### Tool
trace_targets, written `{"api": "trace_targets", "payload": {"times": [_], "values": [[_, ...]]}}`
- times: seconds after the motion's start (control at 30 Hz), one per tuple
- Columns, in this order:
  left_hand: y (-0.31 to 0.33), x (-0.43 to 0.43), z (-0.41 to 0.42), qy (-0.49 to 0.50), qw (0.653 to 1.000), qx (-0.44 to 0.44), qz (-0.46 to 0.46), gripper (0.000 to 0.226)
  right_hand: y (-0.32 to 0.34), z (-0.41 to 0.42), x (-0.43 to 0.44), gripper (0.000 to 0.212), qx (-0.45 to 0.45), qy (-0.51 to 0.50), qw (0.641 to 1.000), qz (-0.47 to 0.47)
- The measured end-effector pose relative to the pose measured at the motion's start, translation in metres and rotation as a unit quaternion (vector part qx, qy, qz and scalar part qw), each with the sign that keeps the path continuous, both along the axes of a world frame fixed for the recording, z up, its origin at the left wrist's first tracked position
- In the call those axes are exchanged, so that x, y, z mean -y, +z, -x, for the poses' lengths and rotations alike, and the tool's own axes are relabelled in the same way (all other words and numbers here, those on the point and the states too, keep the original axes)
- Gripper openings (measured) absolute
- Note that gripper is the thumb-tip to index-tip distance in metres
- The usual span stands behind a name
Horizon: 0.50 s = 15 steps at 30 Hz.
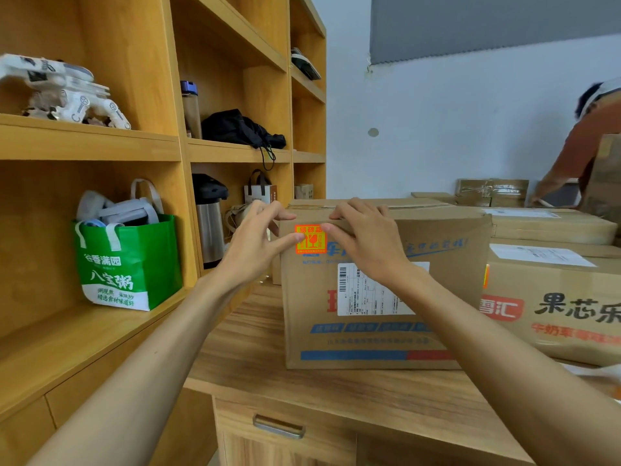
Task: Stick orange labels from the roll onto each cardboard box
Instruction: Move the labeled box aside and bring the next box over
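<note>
Orange under both thumbs, the square printed label (310, 239) lay flat on the front face of the tall brown cardboard box (369, 341), close to its upper left corner, just left of the frame's centre. The left hand (255, 237) reached in from the lower left with its fingers spread and fairly straight, fingertips at the box's top left corner and the thumb tip on the label's left edge. The right hand (366, 240) had its fingers bent over the box's top edge while its thumb touched the label's upper right part; neither hand gripped anything. Below the right wrist a white shipping slip with a barcode (369, 297) was stuck to the same face. The box stood upright on the light wooden counter (252, 358). Just right of it sat a lower cardboard box with large black characters (554, 297). At the left, a wooden shelf unit (100, 139) held a green shopping bag (134, 264) and a steel vacuum flask (210, 230). At the upper right edge, another person in an orange-brown sleeve (578, 153) bent over more boxes.
</note>
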<state>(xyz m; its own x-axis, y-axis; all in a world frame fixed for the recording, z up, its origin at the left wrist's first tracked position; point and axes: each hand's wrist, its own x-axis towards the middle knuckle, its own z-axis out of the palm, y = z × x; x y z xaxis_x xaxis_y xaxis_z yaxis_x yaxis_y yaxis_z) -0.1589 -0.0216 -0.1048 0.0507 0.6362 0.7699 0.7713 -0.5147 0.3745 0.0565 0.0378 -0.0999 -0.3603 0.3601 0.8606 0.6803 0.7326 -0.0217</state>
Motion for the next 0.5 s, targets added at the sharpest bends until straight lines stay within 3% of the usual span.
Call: {"api": "trace_targets", "payload": {"times": [0.1,0.23,0.33,0.43,0.5], "values": [[-0.001,0.003,-0.001,-0.005,1.000,0.015,-0.003,0.033,0.000,-0.003,0.004,0.043,0.017,-0.003,1.000,-0.003],[0.000,0.015,0.001,-0.010,1.000,0.009,-0.025,0.030,-0.002,-0.003,0.013,0.037,-0.004,0.006,1.000,-0.022],[0.002,0.031,0.001,-0.002,0.999,-0.006,-0.035,0.039,-0.003,-0.004,0.021,0.039,-0.015,0.042,0.999,-0.013],[0.004,0.050,0.000,0.010,0.999,-0.020,-0.050,0.030,-0.003,-0.007,0.027,0.040,-0.024,0.096,0.995,0.011],[0.009,0.060,0.000,-0.004,0.998,0.045,-0.037,0.021,-0.002,-0.008,0.030,0.039,-0.035,0.129,0.991,0.025]]}}
